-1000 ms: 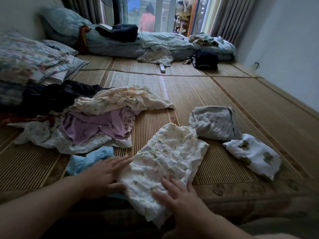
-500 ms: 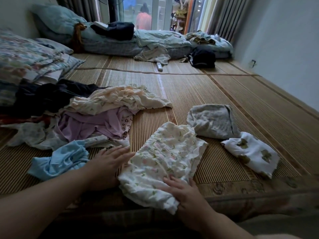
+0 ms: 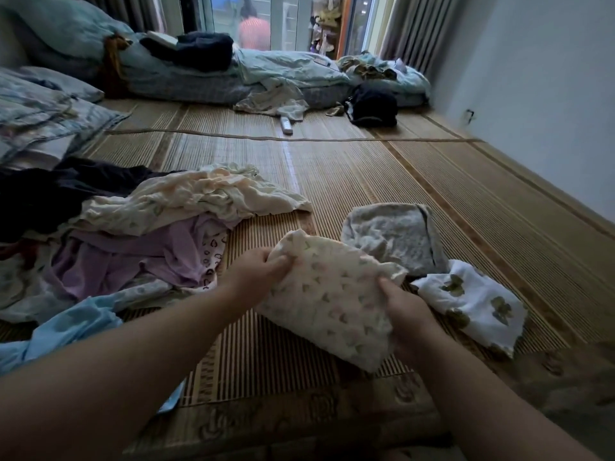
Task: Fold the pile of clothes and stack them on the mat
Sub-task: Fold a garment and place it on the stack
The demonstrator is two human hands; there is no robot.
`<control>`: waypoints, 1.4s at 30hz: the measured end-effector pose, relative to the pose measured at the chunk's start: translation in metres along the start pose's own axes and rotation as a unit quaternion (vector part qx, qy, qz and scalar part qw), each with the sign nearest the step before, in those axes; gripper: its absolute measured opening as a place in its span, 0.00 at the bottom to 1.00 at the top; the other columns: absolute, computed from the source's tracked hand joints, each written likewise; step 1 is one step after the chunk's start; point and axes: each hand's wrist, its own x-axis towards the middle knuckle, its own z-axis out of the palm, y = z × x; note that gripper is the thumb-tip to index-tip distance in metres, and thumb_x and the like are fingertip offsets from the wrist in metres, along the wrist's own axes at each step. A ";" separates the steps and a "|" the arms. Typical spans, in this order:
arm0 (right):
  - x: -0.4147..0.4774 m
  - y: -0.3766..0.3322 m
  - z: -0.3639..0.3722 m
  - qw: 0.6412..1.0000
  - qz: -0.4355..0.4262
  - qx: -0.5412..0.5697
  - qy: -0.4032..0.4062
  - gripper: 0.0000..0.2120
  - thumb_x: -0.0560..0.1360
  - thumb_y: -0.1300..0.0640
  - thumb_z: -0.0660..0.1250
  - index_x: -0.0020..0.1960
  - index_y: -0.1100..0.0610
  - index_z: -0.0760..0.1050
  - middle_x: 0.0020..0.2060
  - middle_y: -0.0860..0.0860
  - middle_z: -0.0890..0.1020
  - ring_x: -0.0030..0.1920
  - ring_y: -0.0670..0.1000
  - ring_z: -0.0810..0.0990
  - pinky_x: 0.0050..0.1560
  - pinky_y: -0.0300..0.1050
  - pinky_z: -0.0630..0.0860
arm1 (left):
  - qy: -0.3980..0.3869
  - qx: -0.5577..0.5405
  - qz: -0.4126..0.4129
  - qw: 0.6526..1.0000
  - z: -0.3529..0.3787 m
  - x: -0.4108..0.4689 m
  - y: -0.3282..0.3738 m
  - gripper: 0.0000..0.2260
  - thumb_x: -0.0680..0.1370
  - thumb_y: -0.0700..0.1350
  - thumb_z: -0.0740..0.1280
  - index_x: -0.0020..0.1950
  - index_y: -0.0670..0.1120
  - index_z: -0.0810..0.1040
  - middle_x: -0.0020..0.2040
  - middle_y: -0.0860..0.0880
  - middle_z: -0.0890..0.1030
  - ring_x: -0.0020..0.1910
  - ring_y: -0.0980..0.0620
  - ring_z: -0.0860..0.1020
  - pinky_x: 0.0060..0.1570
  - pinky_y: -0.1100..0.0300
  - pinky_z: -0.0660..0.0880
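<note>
Flat on the folded floral garment [image 3: 332,304] a moment ago, both hands now grip it. The left hand [image 3: 263,274] pinches its far corner and the right hand [image 3: 402,309] clutches its right edge, raising it near the mat's [image 3: 366,181] front edge. The fold looks done; stacking is probably next.

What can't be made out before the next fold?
Head view only:
Cream flower-print folded cloth: underside hidden by its own layers and by left hand and right hand gripping it.
Light blue garment: partly behind the left forearm.
Dark clothes in the pile: too dim to count.
</note>
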 end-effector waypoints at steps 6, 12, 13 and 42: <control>0.028 0.004 -0.008 0.964 -0.017 -0.248 0.099 0.27 0.72 0.43 0.69 0.62 0.61 0.71 0.52 0.53 0.78 0.53 0.54 0.78 0.54 0.48 0.76 | -0.001 0.139 -0.148 0.979 0.020 0.052 -0.024 0.19 0.76 0.59 0.65 0.54 0.45 0.79 0.46 0.47 0.81 0.44 0.48 0.79 0.44 0.57 0.75; 0.035 0.014 -0.002 0.916 0.005 -0.397 0.059 0.20 0.64 0.41 0.70 0.47 0.54 0.79 0.42 0.49 0.82 0.45 0.51 0.80 0.47 0.44 0.76 | -0.082 0.174 -0.185 0.964 0.028 0.055 -0.013 0.21 0.71 0.61 0.71 0.48 0.44 0.82 0.44 0.47 0.83 0.43 0.49 0.81 0.43 0.57 0.78; 0.036 0.014 0.000 0.914 -0.018 -0.400 0.064 0.16 0.65 0.44 0.70 0.46 0.54 0.79 0.42 0.50 0.82 0.45 0.52 0.80 0.47 0.45 0.76 | -0.094 0.152 -0.195 0.964 0.028 0.051 -0.007 0.19 0.71 0.59 0.72 0.48 0.43 0.82 0.44 0.46 0.83 0.42 0.49 0.82 0.42 0.56 0.78; 0.237 -0.114 -0.099 0.763 -0.168 -0.622 0.048 0.37 0.72 0.36 0.60 0.77 0.48 0.55 0.77 0.52 0.54 0.76 0.54 0.57 0.73 0.52 0.59 | -0.105 0.385 0.090 0.913 0.159 0.229 0.047 0.28 0.77 0.63 0.53 0.77 0.60 0.53 0.79 0.51 0.51 0.77 0.47 0.50 0.73 0.41 0.53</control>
